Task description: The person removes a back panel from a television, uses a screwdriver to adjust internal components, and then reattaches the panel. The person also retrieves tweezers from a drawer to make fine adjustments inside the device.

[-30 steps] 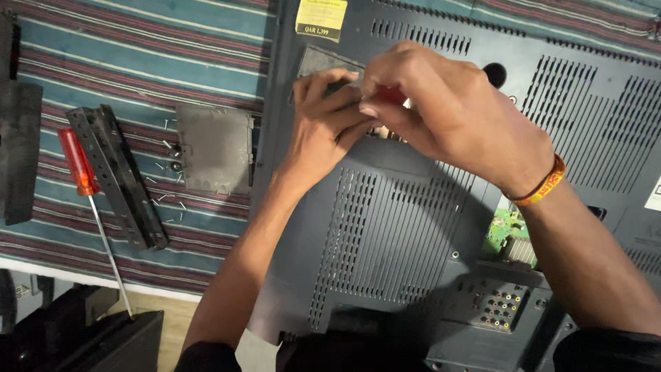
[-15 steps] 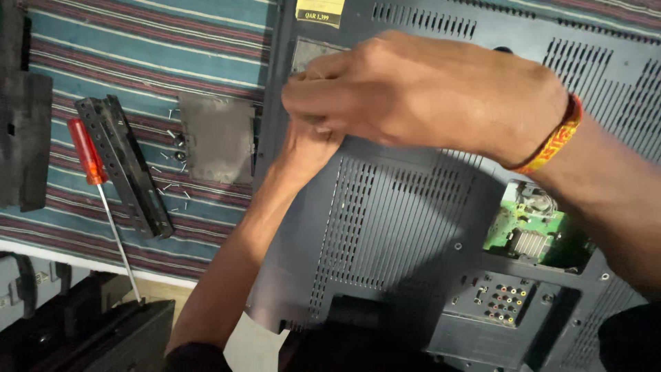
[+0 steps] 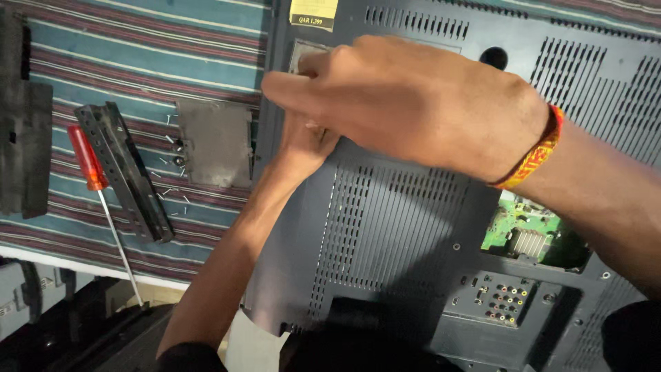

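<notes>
Beneath the right hand (image 3: 420,103), the left hand (image 3: 306,141) pinches something—perhaps a screw—on the television back cover (image 3: 392,234); right fingers half-curled, apparently empty; lifting it free needs care.

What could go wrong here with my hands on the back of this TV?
The loose small screws lying on the striped cloth beside the flat grey metal plate might roll off and get lost. The red-handled screwdriver overhangs the table edge and may fall. The exposed green circuit board sits close under the right hand and forearm, so it may get brushed.
</notes>
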